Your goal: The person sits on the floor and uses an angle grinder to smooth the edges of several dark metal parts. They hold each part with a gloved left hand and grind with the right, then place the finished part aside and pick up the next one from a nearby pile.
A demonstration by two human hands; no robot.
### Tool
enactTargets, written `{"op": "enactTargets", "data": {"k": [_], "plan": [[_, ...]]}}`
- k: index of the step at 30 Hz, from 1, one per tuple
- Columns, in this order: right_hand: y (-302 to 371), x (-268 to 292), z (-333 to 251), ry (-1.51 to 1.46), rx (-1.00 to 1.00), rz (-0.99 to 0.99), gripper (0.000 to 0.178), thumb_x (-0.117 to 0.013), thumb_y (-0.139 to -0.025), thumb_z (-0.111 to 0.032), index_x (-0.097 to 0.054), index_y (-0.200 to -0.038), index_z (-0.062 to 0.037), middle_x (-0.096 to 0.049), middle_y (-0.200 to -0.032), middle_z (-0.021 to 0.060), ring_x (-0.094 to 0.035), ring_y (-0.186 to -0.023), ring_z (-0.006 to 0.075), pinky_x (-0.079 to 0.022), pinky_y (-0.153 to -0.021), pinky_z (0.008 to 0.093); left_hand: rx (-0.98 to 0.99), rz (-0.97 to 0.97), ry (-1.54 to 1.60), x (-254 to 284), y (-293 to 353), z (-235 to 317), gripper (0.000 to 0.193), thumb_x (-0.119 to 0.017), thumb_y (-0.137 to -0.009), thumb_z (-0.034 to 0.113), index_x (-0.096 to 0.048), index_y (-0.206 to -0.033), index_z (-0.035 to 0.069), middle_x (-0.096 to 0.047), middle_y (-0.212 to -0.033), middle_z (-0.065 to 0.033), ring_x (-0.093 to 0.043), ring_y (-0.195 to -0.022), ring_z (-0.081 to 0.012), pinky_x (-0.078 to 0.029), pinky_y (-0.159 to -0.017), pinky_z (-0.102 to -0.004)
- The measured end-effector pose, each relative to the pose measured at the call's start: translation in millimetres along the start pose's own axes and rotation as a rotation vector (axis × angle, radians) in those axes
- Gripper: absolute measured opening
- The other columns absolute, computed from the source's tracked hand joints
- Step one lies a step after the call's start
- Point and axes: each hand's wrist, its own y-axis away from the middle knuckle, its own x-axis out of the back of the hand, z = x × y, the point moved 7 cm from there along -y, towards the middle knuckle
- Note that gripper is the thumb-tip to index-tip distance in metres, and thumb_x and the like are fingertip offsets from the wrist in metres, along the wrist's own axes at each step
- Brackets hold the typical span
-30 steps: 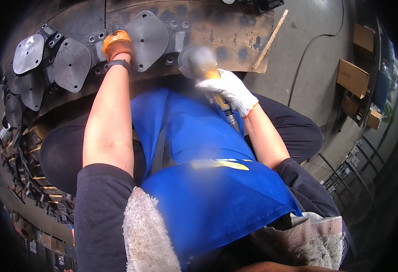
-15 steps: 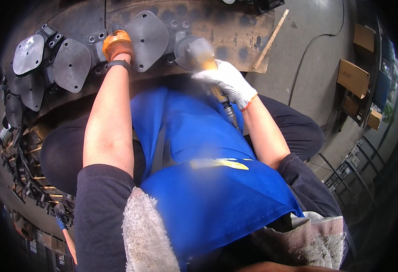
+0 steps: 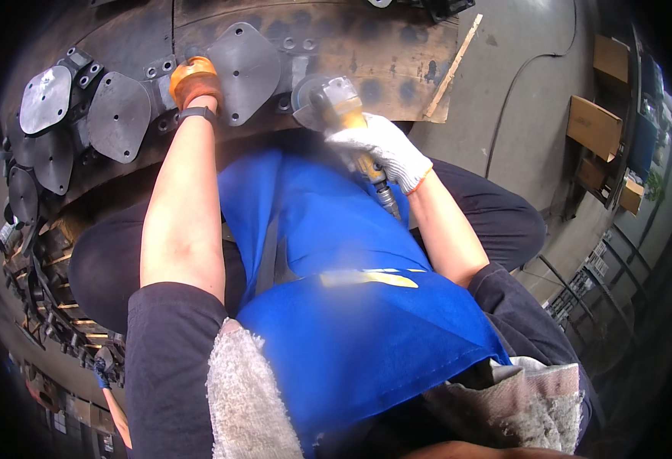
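My right hand point(image 3: 382, 149), in a white knit glove, is wrapped around a yellow and silver hand-held grinder point(image 3: 345, 103) with a hose fitting at its rear end. Its round disc point(image 3: 310, 103) lies at the near edge of the workbench, right of a large dark metal plate point(image 3: 245, 69) with small holes. My left hand point(image 3: 196, 80), in an orange glove, is closed in a curl at that plate's left edge. What its fingers grip, if anything, is hidden. To its left is another rounded metal plate point(image 3: 119, 118).
More plates and brackets, among them a shiny plate point(image 3: 45, 99), run along the left. A wooden strip point(image 3: 454, 65) lies at the bench's right end. A black cable point(image 3: 515, 92) crosses the floor near cardboard boxes point(image 3: 596, 126). Another person's gloved hand point(image 3: 102, 375) shows at lower left.
The grinder's head has shifted slightly and shows more sharply. My left hand stays by the plate's edge. At lower left the other person's hand has moved up a little.
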Motion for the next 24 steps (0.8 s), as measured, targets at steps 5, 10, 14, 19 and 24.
{"op": "enactTargets", "data": {"k": [5,10,14,19,24], "plan": [[-17.6,-1.3,-7.6,0.040,0.002,-0.021,0.030,-0.076,-0.080,-0.030,-0.064,-0.092,-0.0052,-0.061,-0.067,0.0048,-0.057,-0.054,0.0129,-0.045,-0.050,0.0266,-0.005,-0.101,-0.035,17.5,3.4,7.6,0.024,-0.051,-0.091,0.019,-0.070,-0.102,0.012,-0.070,-0.107,-0.0114,-0.068,-0.098,-0.0291,-0.056,-0.081,-0.0391],[-18.2,0.8,-2.7,-0.055,0.013,-0.064,0.030,-0.075,-0.081,-0.028,-0.065,-0.095,-0.0038,-0.061,-0.069,0.0047,-0.057,-0.055,0.0128,-0.046,-0.052,0.0264,-0.066,-0.056,-0.088,18.2,7.8,9.2,0.024,-0.051,-0.091,0.019,-0.071,-0.102,0.012,-0.070,-0.106,-0.0109,-0.068,-0.098,-0.0293,-0.056,-0.081,-0.0393],[-17.0,2.0,-1.5,-0.069,-0.013,-0.031,0.026,-0.074,-0.082,-0.026,-0.066,-0.093,-0.0036,-0.062,-0.070,0.0050,-0.057,-0.055,0.0127,-0.046,-0.052,0.0258,-0.004,-0.067,-0.020,15.0,4.3,8.3,0.022,-0.052,-0.090,0.016,-0.071,-0.103,0.013,-0.070,-0.106,-0.0107,-0.068,-0.098,-0.0291,-0.056,-0.082,-0.0384],[-20.7,-2.4,3.9,-0.085,-0.040,-0.102,0.027,-0.074,-0.082,-0.025,-0.067,-0.096,-0.0028,-0.062,-0.073,0.0049,-0.059,-0.058,0.0130,-0.048,-0.054,0.0262,-0.047,0.003,-0.044,9.2,6.1,7.1,0.022,-0.053,-0.090,0.015,-0.070,-0.103,0.012,-0.070,-0.107,-0.0106,-0.068,-0.098,-0.0288,-0.056,-0.081,-0.0380],[-11.8,5.2,-7.7,0.018,0.056,-0.019,0.030,-0.074,-0.082,-0.026,-0.065,-0.098,-0.0033,-0.062,-0.073,0.0053,-0.058,-0.058,0.0133,-0.046,-0.053,0.0262,-0.045,-0.072,-0.051,24.3,9.5,11.4,0.021,-0.055,-0.089,0.014,-0.070,-0.103,0.012,-0.070,-0.106,-0.0111,-0.068,-0.096,-0.0284,-0.056,-0.080,-0.0383]]}}
